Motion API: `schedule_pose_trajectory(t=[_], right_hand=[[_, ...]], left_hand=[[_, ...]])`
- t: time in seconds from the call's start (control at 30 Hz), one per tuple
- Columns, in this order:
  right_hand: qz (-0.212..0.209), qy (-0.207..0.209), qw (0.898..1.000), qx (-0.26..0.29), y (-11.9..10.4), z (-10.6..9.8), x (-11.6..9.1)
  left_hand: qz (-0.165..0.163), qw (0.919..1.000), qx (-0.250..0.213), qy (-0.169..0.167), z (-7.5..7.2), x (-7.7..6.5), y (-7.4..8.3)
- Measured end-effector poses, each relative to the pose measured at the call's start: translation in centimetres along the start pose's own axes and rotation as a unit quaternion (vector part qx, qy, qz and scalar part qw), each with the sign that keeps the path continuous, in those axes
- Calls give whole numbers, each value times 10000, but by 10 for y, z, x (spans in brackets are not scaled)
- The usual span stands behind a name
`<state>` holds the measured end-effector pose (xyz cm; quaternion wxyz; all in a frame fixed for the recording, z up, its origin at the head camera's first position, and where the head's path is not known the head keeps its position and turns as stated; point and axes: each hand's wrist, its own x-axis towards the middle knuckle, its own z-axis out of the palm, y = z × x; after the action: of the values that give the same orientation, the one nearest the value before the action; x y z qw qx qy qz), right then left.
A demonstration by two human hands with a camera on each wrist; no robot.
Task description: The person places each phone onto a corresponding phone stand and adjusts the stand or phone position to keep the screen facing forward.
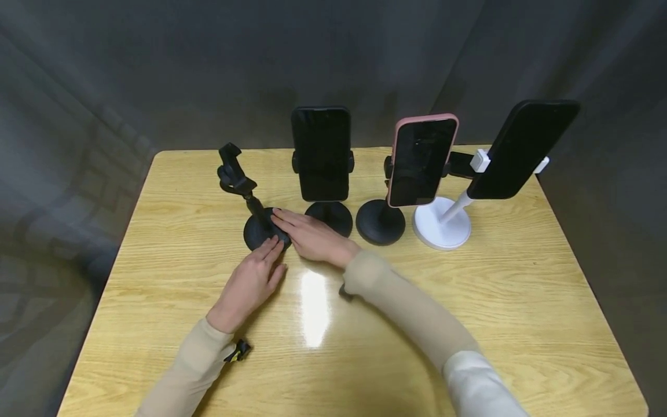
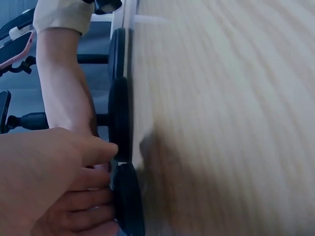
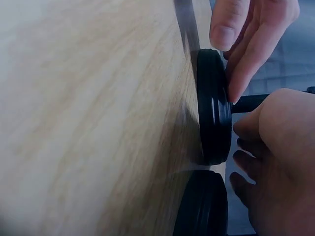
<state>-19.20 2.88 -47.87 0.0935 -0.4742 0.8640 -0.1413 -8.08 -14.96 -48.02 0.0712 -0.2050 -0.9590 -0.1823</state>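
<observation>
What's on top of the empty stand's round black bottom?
A black pole, plus fingers from the left hand and right hand. The fingers cover part of the base, so I can't see underneath them.

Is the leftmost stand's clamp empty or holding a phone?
Empty: in the head view the clamp shows bare, with nothing held between its two ends.

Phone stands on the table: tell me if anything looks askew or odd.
The leftmost black stand holds no phone, the only one without. On the white stand at far right, the black phone leans sideways, unlike the straighter leftmost phone. No spill or damage shows.
</observation>
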Motion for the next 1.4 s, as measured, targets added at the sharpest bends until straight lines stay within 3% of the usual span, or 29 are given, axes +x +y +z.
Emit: schedule_pose_trajectory(t=[0.17, 0.33, 0.47, 0.6, 0.9, 1.13, 1.4], right_hand=[[83, -237, 9997, -34, -1, -1, 6], [169, -301, 9994, 76, 0, -2, 9], [293, -221, 9990, 269, 1, -3, 10], [348, -173, 9989, 276, 1, -3, 9], [331, 42, 9993, -170, -5, 2, 4], [383, 138, 9988, -283, -8, 4, -1], [457, 327, 9955, -767, -15, 7, -4]], left_hand=[[-140, 9995, 133, -236, -1, 4, 7], [-173, 9969, 669, -382, 1, 5, 14], [-75, 9933, 1119, -287, 3, 5, 16], [-72, 9919, 1268, -71, 5, 6, 16], [-457, 9955, 831, -83, 0, 2, 12], [-707, 9946, 759, -34, -4, -2, 3], [-930, 9941, 559, 32, -7, -2, -4]])
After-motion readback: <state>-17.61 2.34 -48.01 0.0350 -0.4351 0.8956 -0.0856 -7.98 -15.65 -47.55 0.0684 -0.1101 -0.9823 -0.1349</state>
